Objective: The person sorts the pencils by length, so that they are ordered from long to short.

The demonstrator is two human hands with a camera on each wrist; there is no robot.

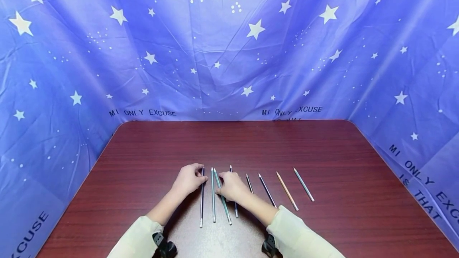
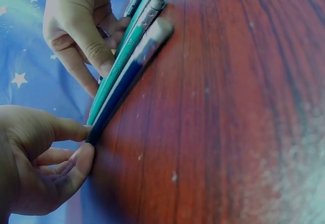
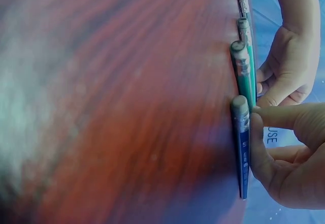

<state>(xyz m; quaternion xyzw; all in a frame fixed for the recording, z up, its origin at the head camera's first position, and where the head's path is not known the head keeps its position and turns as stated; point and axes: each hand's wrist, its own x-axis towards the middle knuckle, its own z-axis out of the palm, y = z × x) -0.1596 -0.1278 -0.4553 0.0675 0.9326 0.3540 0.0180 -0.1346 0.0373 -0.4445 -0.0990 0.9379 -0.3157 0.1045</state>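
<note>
Two bare hands work over a red-brown table [image 1: 161,142] where eight pencils lie, points away from the person and eraser ends towards them. The leaning green pencil [image 1: 226,209] is at the right hand's left side, passing beneath its finger and thumb. Its long axis slants: the point is just beside that of the straight green pencil [image 1: 213,202], while the eraser end swings out to the right, leaving a narrow wedge between the two. The right hand [image 1: 233,187] is the nearer one, with thumb and forefinger brought close together, and it seems to pinch the leaning green pencil towards its pointed half, though the fingers partly hide the contact. The blue pencil [image 1: 236,209] lies partly under that hand. Left of the straight green pencil, the left hand [image 1: 187,180] pinches the dark pencil [image 1: 202,206] near its point, this one lying almost straight away from the person. Further right are a black pencil [image 1: 249,183], a navy pencil [image 1: 267,190], an orange pencil [image 1: 287,191] and a pale pencil [image 1: 303,184].
</note>
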